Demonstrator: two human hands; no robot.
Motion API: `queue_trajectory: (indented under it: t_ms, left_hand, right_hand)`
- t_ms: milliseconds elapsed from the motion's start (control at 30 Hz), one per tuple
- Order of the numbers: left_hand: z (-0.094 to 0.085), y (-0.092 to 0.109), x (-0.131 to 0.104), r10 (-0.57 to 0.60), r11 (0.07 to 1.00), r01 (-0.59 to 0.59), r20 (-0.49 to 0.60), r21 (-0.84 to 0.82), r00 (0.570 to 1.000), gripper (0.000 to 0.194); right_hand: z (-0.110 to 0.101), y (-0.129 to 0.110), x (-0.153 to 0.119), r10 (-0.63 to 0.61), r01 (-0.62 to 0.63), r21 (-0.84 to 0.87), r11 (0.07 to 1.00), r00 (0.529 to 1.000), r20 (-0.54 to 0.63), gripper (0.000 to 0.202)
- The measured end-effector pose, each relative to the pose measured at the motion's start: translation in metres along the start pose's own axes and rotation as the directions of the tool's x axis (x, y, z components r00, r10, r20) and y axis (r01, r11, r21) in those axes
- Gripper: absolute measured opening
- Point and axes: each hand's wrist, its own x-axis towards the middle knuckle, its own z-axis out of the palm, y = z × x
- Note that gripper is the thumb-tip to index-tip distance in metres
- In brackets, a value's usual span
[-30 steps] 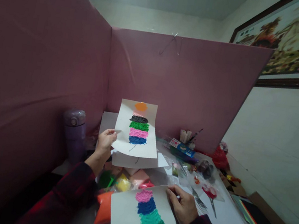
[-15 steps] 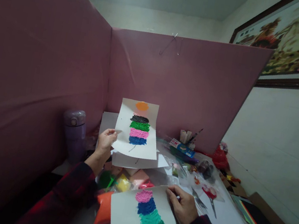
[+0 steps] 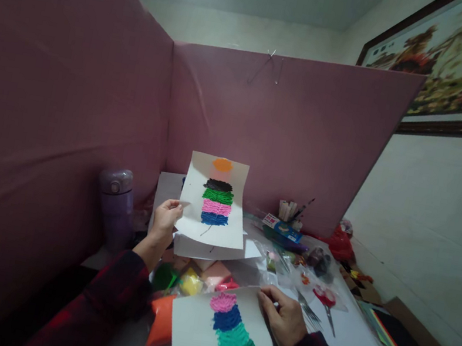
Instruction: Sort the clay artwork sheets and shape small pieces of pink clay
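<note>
My left hand [image 3: 165, 222] pinches the left edge of a white paper sheet [image 3: 190, 222], which is held up and tilted toward me. On that sheet is a column of textured bands, orange on top, then pale pink, black, green, pink and blue. Closer in, my right hand [image 3: 282, 318] grips the upper right corner of a second white sheet [image 3: 189, 338]. A slanting row of pink, dark blue, turquoise, green and black patches covers it. Bags of clay in orange [image 3: 162, 321], yellow [image 3: 191, 283] and green [image 3: 165, 276] lie between the sheets.
A purple bottle [image 3: 115, 206] stands at the left by the pink partition [image 3: 283, 128]. To the right lie red-handled scissors [image 3: 327, 300], forks [image 3: 308, 311] and a blue packet [image 3: 282, 228]. More white sheets [image 3: 212, 251] lie behind the raised one.
The raised sheet has shifted slightly to the right with my left hand. My right hand and the nearer sheet have hardly moved.
</note>
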Motion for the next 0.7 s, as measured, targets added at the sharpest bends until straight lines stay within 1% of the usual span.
queue_trajectory:
  t_ms: [67, 133, 167, 200, 267, 333, 367, 400, 467, 533, 633, 700]
  left_hand:
    - [-0.003, 0.000, 0.003, 0.010, 0.994, -0.007, -0.024, 0.110, 1.000, 0.016]
    - [-0.010, 0.002, 0.009, 0.034, 0.973, -0.020, -0.057, 0.232, 0.998, 0.004]
    - [-0.016, 0.004, 0.013, 0.048, 0.957, -0.025, -0.075, 0.290, 0.996, 0.005]
    - [-0.022, 0.006, 0.017, 0.061, 0.940, -0.025, -0.095, 0.341, 0.994, 0.009]
    - [-0.035, 0.007, 0.024, 0.058, 0.903, 0.005, -0.135, 0.429, 0.989, 0.016]
    - [-0.045, 0.004, 0.028, 0.015, 0.866, 0.069, -0.164, 0.495, 0.986, 0.015]
    - [-0.048, 0.001, 0.029, -0.016, 0.849, 0.105, -0.173, 0.518, 0.985, 0.010]
    - [-0.050, -0.003, 0.030, -0.049, 0.834, 0.138, -0.178, 0.535, 0.983, 0.007]
    - [-0.052, -0.012, 0.030, -0.105, 0.815, 0.187, -0.178, 0.549, 0.978, 0.021]
    - [-0.051, -0.020, 0.032, -0.136, 0.814, 0.209, -0.172, 0.542, 0.976, 0.031]
    - [-0.052, -0.028, 0.039, -0.143, 0.845, 0.205, -0.160, 0.493, 0.977, 0.034]
    - [-0.053, -0.031, 0.044, -0.117, 0.890, 0.165, -0.138, 0.424, 0.983, 0.035]
  right_hand:
    - [0.000, 0.000, 0.000, 0.001, -0.001, 0.012, 1.000, 1.000, 0.001, 0.035]
    - [0.000, 0.000, 0.000, 0.005, -0.006, 0.014, 1.000, 1.000, 0.005, 0.035]
    - [0.000, 0.000, 0.000, 0.007, -0.007, 0.011, 1.000, 1.000, 0.009, 0.034]
    - [0.000, -0.001, 0.000, 0.008, -0.008, 0.007, 1.000, 1.000, 0.012, 0.034]
    - [-0.001, -0.001, 0.000, 0.009, -0.009, 0.004, 1.000, 1.000, 0.014, 0.035]
    - [-0.001, -0.001, 0.000, 0.010, -0.011, 0.007, 1.000, 1.000, 0.017, 0.035]
    - [-0.001, -0.001, -0.001, 0.014, -0.014, 0.008, 1.000, 1.000, 0.014, 0.035]
    - [-0.001, -0.001, -0.001, 0.017, -0.017, 0.009, 1.000, 1.000, 0.011, 0.035]
    - [-0.001, -0.001, -0.001, 0.020, -0.020, 0.007, 1.000, 1.000, 0.008, 0.035]
    - [-0.001, -0.002, -0.001, 0.019, -0.019, 0.006, 1.000, 1.000, 0.011, 0.035]
    - [-0.002, -0.002, -0.001, 0.021, -0.021, 0.000, 1.000, 1.000, 0.016, 0.035]
    - [-0.002, -0.002, 0.000, 0.020, -0.020, -0.005, 1.000, 1.000, 0.016, 0.035]
